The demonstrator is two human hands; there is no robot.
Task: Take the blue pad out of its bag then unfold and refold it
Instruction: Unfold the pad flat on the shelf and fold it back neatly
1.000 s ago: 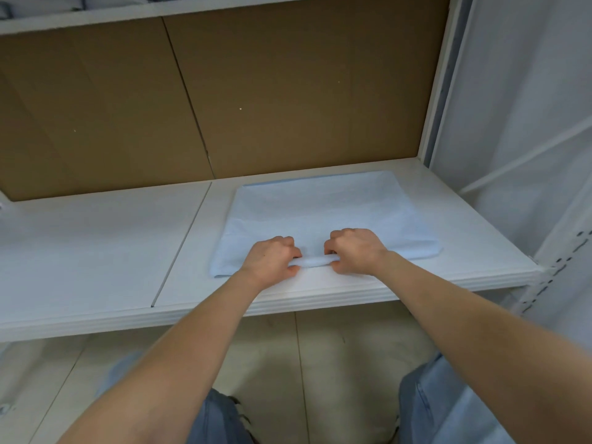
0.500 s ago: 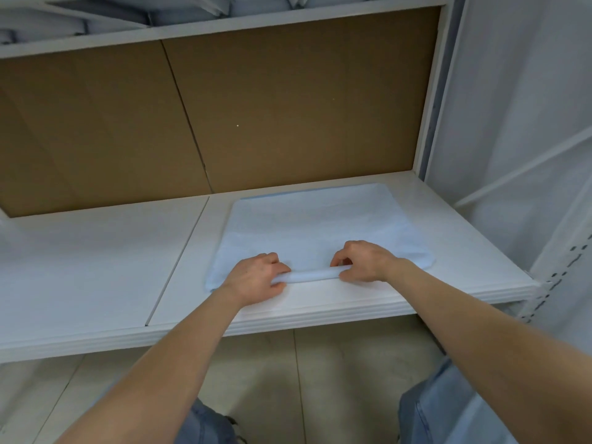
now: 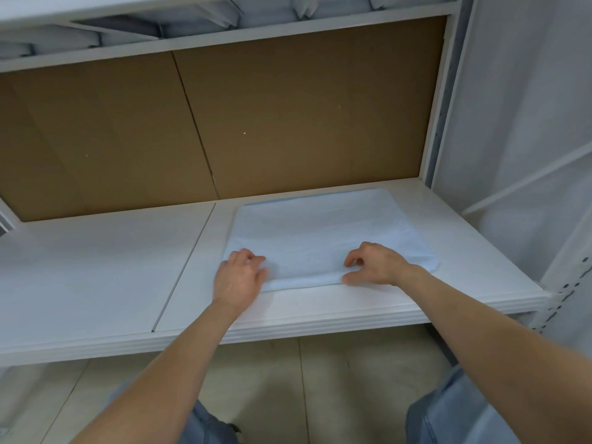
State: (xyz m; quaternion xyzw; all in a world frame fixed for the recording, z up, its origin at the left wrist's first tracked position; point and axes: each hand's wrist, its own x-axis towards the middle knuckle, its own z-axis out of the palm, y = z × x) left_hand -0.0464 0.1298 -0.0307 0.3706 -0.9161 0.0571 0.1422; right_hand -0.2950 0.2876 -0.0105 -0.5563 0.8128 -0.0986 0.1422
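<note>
The blue pad (image 3: pixel 326 235) lies flat on the white shelf (image 3: pixel 96 267), right of centre in the frame, with its far edge close to the brown cardboard back panel (image 3: pixel 288 116) and its near edge set back from the shelf's front lip. It is a pale, roughly rectangular sheet with rounded corners on the right, and its near edge reads as a thicker folded band. The left hand (image 3: pixel 238 278) sits at the pad's lower left corner, palm down and fingers nearly straight and spread, resting on the fabric and clasping nothing. The right hand (image 3: pixel 376 264) is further right along the same near edge, well apart from the left. Its fingers are arched with the tips on the pad's top, and the thumb lies against the folded edge. I cannot tell whether it pinches a layer or only presses down. Both bare forearms reach up from the bottom of the frame. A dark seam (image 3: pixel 185 267) runs diagonally through the shelf just left of the pad. Above the cardboard, across the top of the frame, an upper shelf (image 3: pixel 224 36) carries pale folded items. A white upright post (image 3: pixel 567 296) with punched holes stands at the right edge. Below the shelf, beige floor tiles (image 3: pixel 336 379) show between the person's knees in blue jeans (image 3: pixel 455 411).
</note>
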